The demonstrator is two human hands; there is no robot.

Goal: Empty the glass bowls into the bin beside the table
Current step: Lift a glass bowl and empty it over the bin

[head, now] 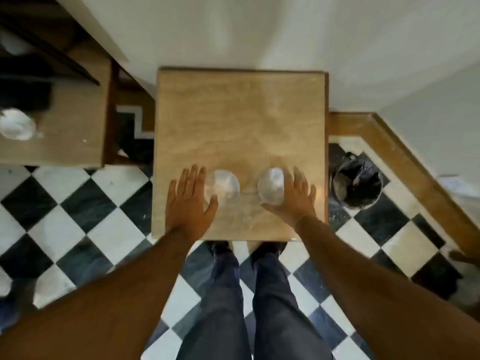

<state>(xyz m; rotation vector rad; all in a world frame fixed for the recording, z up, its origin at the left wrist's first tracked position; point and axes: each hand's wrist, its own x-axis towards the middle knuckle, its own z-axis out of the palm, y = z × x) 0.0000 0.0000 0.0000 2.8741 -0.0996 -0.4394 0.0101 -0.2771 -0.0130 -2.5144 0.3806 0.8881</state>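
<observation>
Closest to the camera you've got the person's dark blue trousers [249, 307] and shoes standing on a black and white checkered floor [78, 229], right at the near edge of a small square wooden table [241, 113]. Both bare forearms reach out over that edge. The left hand [188, 201] is spread pretty wide, fingers flat and splayed, with the thumb hooked against the near side of the left glass bowl [223, 187], so it's touching it but not really wrapped around it. The right hand [293, 197] is more curled, fingers along the outer side and thumb under the near rim of the right glass bowl [271, 187], looks like a loose grip on it. Both bowls sit on the near part of the table, close together with a small gap between them; it's too blurry to tell what's inside. The bin [355, 185] with its dark liner stands on the floor just off the table's right edge. Farther left there's another wooden surface [70, 136] with something whitish [17, 124] on it, and a pale wall [259, 35] behind everything.
</observation>
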